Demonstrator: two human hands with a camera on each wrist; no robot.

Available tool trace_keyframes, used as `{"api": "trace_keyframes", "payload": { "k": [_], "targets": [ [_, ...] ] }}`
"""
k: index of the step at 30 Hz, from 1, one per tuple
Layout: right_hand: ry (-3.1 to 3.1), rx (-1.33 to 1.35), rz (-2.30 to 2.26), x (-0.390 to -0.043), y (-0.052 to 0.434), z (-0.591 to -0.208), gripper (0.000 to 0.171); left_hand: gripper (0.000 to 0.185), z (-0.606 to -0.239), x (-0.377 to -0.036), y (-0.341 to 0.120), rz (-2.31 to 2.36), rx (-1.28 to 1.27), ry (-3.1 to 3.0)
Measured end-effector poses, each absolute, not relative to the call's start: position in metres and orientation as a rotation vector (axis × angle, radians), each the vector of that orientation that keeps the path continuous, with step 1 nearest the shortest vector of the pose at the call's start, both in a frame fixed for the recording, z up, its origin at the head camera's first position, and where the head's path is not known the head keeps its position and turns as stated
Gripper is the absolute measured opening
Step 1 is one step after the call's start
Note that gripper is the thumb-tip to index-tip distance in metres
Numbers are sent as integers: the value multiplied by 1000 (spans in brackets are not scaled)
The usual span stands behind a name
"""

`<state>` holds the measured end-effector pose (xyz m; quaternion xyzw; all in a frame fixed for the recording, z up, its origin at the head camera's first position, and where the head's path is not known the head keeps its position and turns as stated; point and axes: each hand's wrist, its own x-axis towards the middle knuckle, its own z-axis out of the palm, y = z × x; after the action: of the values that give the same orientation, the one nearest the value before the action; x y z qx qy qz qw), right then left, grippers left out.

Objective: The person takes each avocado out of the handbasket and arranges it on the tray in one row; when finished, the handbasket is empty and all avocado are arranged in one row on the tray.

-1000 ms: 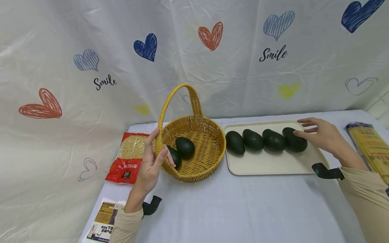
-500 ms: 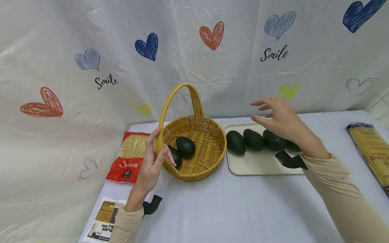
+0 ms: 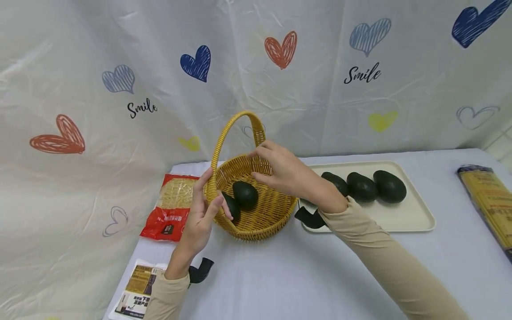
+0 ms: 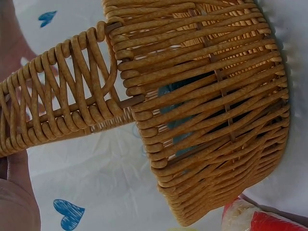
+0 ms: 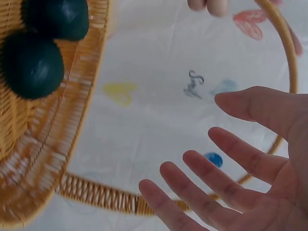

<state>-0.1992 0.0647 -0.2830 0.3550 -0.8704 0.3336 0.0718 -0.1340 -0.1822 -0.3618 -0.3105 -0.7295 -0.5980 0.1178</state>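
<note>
Left hand (image 3: 198, 218) grips the near rim of the basket (image 3: 262, 220); right hand (image 3: 285, 171) hovers over it, fingers spread, holding nothing. Two avocados (image 3: 245, 194) lie inside the basket, seemingly touching. Judgement: keep the rim braced, lower the right hand straight, clear of the handle (image 3: 234, 129).

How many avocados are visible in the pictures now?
5 visible: two in the wicker basket, at and, and three on the cream tray, at and. The right hand may hide another on the tray.
</note>
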Motion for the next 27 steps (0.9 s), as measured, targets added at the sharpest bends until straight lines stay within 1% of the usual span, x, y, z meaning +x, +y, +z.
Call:
{"api": "trace_keyframes", "payload": {
  "k": [7, 19, 27],
  "targets": [
    [-2684, 1092, 1059, -203, 38, -299, 37, 68, -363, -133, -181, -1754, -899, -2157],
    [-2878, 1008, 1129, -230, 21, -339, 46, 68, -361, -135, -181, -1760, -902, -2147],
    [-3091, 966, 1095, -245, 16, -345, 52, 69, -360, -134, -181, -1754, -893, -2142]
  ]
}}
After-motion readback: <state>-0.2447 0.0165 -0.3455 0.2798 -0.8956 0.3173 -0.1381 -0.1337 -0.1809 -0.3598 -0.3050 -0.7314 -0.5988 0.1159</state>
